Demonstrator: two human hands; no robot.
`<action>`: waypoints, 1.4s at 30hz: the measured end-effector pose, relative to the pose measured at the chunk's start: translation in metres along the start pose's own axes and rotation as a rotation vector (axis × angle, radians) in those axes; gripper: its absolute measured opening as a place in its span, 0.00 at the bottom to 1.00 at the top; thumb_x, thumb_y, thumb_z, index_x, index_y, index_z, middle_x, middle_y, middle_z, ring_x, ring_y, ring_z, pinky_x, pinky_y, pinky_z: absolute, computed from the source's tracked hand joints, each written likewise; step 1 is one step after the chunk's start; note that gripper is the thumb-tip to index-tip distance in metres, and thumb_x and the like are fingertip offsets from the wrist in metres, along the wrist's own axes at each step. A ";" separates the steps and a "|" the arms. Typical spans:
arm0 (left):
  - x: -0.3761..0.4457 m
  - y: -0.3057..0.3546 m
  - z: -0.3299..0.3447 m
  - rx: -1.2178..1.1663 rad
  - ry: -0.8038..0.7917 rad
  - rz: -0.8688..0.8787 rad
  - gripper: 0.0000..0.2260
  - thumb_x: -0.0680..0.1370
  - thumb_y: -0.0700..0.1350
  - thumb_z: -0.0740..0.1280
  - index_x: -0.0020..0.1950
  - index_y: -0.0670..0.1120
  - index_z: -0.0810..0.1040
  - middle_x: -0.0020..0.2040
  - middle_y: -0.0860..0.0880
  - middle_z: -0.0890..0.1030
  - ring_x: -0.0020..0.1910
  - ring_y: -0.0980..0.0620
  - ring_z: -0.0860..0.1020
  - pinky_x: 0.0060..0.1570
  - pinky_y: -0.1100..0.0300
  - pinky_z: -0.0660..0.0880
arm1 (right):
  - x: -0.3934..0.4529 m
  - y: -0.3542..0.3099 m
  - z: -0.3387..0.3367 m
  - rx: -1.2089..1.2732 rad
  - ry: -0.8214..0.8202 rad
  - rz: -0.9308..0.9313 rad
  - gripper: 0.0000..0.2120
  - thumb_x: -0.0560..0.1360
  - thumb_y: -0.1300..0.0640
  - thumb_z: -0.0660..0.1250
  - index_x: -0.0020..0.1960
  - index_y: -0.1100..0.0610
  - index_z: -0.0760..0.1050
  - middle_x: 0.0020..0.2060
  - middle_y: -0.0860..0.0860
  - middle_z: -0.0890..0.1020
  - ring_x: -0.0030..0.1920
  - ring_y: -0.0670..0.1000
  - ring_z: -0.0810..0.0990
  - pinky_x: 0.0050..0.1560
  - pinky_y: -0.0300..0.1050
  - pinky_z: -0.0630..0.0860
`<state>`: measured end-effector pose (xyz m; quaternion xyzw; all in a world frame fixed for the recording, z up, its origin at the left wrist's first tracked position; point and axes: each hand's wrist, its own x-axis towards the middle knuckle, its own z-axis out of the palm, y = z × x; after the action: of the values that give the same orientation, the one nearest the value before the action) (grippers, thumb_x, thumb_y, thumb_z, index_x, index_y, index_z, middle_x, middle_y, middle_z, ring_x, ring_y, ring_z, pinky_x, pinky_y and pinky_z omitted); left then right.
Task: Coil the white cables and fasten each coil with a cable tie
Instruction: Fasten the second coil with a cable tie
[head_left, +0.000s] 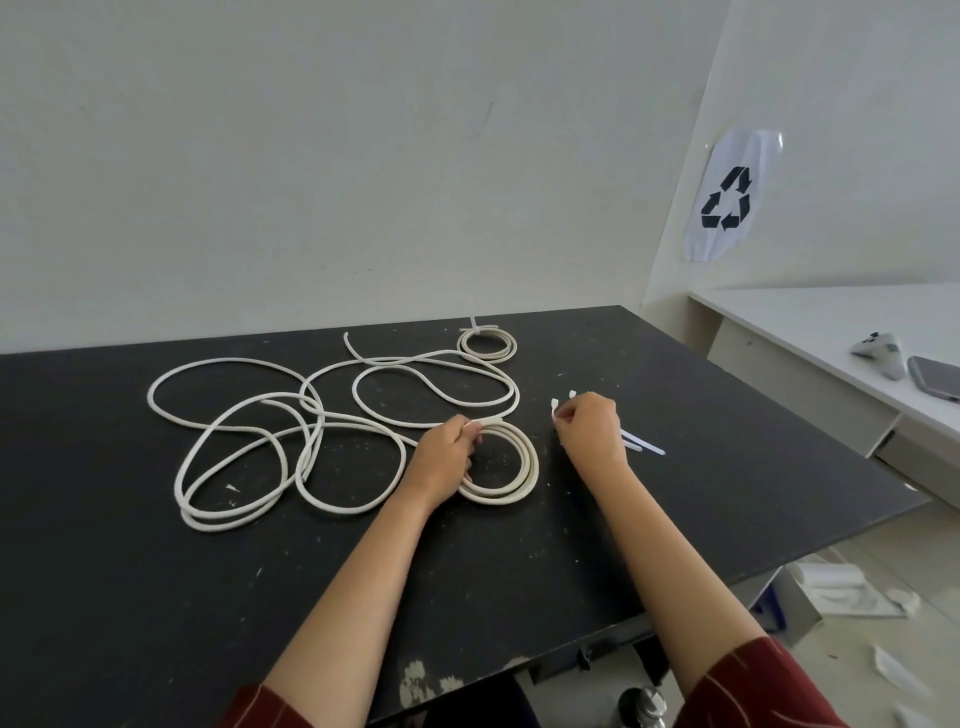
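While the left hand (449, 447) pinches the new coil (511, 462) at mid-table (156, 597), the right hand (589, 428) curls round a tie (641, 444) from the pile beside it. One tied coil (487, 347) sits at the back; loose cable (249, 447) remains left. Tie count and cable ends are hard to make out.

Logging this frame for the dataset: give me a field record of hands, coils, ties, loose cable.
left hand: grips the new coil, holding it on the table
right hand: pinches a tie from the ties
tied coil: far side, tie already on
loose cable: sprawled in loops at left
stage: new coil not yet tied
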<state>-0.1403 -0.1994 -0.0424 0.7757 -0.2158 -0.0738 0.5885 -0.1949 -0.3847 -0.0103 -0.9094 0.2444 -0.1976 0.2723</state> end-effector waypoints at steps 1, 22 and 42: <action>-0.001 0.000 0.000 -0.008 0.003 0.002 0.13 0.82 0.45 0.58 0.42 0.41 0.74 0.30 0.49 0.70 0.26 0.55 0.67 0.26 0.68 0.67 | -0.003 -0.004 -0.003 0.028 0.019 -0.032 0.11 0.79 0.62 0.63 0.48 0.66 0.82 0.45 0.60 0.84 0.44 0.58 0.83 0.46 0.46 0.78; -0.008 0.002 -0.001 -0.070 0.097 0.025 0.15 0.82 0.47 0.57 0.40 0.40 0.71 0.32 0.47 0.71 0.26 0.54 0.69 0.28 0.58 0.70 | -0.046 -0.047 -0.003 0.761 -0.196 -0.305 0.04 0.78 0.57 0.69 0.48 0.57 0.78 0.38 0.50 0.83 0.41 0.49 0.85 0.50 0.46 0.82; -0.011 0.004 -0.003 -0.137 0.116 0.077 0.13 0.83 0.45 0.58 0.40 0.43 0.73 0.31 0.48 0.73 0.26 0.57 0.69 0.27 0.63 0.70 | -0.048 -0.036 0.019 0.354 -0.200 -0.521 0.03 0.71 0.64 0.73 0.43 0.60 0.80 0.47 0.50 0.77 0.47 0.44 0.80 0.52 0.31 0.76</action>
<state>-0.1499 -0.1935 -0.0390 0.7278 -0.2054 -0.0209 0.6540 -0.2121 -0.3249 -0.0144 -0.8949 -0.0624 -0.2098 0.3890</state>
